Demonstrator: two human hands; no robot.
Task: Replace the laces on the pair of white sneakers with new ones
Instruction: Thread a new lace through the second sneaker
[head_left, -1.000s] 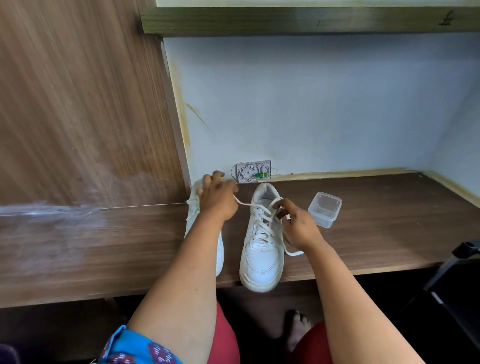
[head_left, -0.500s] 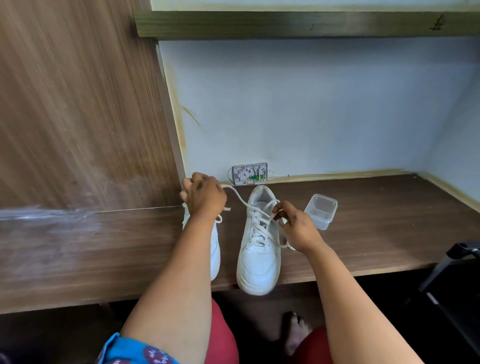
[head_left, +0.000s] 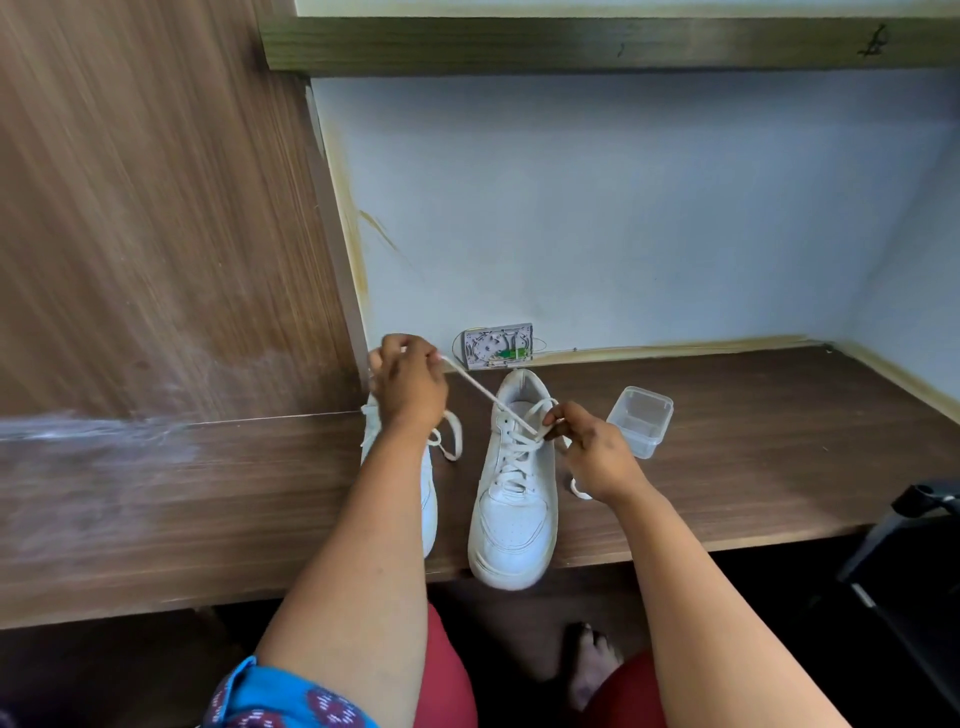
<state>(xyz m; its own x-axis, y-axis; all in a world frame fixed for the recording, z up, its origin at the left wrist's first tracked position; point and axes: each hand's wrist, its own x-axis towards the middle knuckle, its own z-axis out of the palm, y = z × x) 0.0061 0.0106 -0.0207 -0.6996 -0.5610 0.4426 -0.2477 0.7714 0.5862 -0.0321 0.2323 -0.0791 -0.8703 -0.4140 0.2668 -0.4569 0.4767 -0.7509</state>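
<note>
Both hands are working one lace (head_left: 480, 392) on the right sneaker (head_left: 514, 499) at the worktop's (head_left: 753, 467) front edge: left hand (head_left: 410, 387) gripping its taut end, right hand (head_left: 592, 452) pinching it near the top eyelets (probably unlacing). Next, pulling it free.

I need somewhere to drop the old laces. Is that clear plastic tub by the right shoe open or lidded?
Cannot tell. The clear tub stands upright beside the right sneaker; its transparency hides any lid.
</note>
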